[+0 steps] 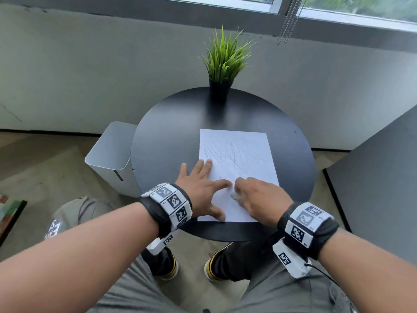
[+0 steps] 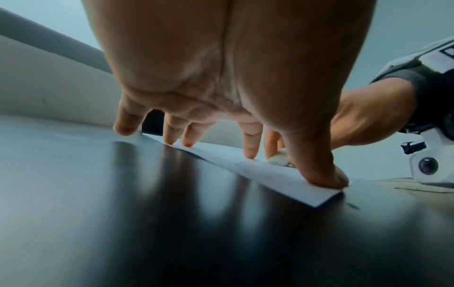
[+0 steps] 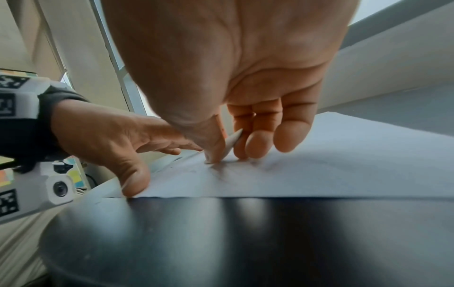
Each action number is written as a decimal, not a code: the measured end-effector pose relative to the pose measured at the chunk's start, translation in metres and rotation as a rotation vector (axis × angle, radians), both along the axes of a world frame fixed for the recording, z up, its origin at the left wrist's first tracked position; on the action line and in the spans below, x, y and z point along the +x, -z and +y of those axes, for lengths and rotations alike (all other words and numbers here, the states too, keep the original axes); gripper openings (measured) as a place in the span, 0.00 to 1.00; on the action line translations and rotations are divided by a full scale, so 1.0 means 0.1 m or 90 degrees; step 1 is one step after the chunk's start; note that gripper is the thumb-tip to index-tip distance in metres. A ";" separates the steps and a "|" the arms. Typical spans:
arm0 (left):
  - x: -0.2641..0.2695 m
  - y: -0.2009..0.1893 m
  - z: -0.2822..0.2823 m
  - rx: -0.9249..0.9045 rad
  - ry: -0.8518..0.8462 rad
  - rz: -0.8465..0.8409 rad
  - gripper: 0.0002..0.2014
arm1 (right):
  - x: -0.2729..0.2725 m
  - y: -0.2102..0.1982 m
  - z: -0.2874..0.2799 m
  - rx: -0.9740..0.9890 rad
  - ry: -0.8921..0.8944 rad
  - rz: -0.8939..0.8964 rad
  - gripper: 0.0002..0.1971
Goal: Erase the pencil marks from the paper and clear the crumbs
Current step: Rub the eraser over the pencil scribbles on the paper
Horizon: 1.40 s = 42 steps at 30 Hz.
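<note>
A white sheet of paper [image 1: 239,159] with faint pencil scribbles lies on the round black table [image 1: 171,136]. My left hand [image 1: 203,184] is spread flat, with its fingertips [image 2: 329,178] pressing the paper's left edge and near corner. My right hand [image 1: 259,197] pinches a small white eraser [image 3: 232,142] between thumb and fingers and holds it against the lower middle of the paper [image 3: 319,170]. The same eraser [image 2: 278,159] shows just behind my left thumb. I cannot make out any crumbs.
A potted green plant [image 1: 225,64] stands at the table's far edge. A white bin [image 1: 112,154] sits on the floor left of the table. A grey panel [image 1: 379,181] stands on the right. My knees and shoes are under the near rim.
</note>
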State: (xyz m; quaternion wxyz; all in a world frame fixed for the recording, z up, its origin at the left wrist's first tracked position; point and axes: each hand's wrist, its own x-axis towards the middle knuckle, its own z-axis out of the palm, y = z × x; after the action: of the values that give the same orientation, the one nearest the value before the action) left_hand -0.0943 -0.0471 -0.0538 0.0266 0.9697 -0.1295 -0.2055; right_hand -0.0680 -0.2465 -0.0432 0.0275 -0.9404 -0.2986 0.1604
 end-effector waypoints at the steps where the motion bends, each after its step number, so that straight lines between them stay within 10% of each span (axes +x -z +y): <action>1: -0.01 0.00 0.00 -0.005 -0.003 -0.002 0.45 | 0.00 0.00 -0.01 0.005 -0.007 -0.007 0.10; 7: -0.01 -0.01 0.05 0.006 0.034 -0.030 0.46 | -0.19 -0.04 -0.06 -0.043 -0.231 0.017 0.06; 12: -0.01 0.02 0.08 -0.010 0.024 -0.022 0.46 | 0.11 -0.07 -0.01 -0.030 -0.042 -0.021 0.08; 17: -0.01 0.05 0.08 -0.003 0.024 -0.011 0.46 | -0.33 -0.08 0.03 -0.059 -0.191 0.037 0.07; 22: -0.02 0.04 0.07 0.002 0.026 0.019 0.46 | 0.04 -0.06 -0.07 -0.030 -0.037 -0.042 0.07; 27: 0.00 0.03 0.07 0.029 0.047 0.019 0.45 | -0.31 -0.06 0.04 -0.045 -0.219 0.036 0.09; 42: -0.17 0.02 0.29 -0.040 -0.082 -0.114 0.29 | -0.04 0.00 0.06 -0.007 0.143 0.103 0.12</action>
State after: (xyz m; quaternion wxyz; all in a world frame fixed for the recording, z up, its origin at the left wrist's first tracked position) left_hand -0.1117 -0.0179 -0.0559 0.0586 0.9891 -0.0753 -0.1120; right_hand -0.0722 -0.2402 -0.0428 0.0641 -0.9519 -0.1875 0.2335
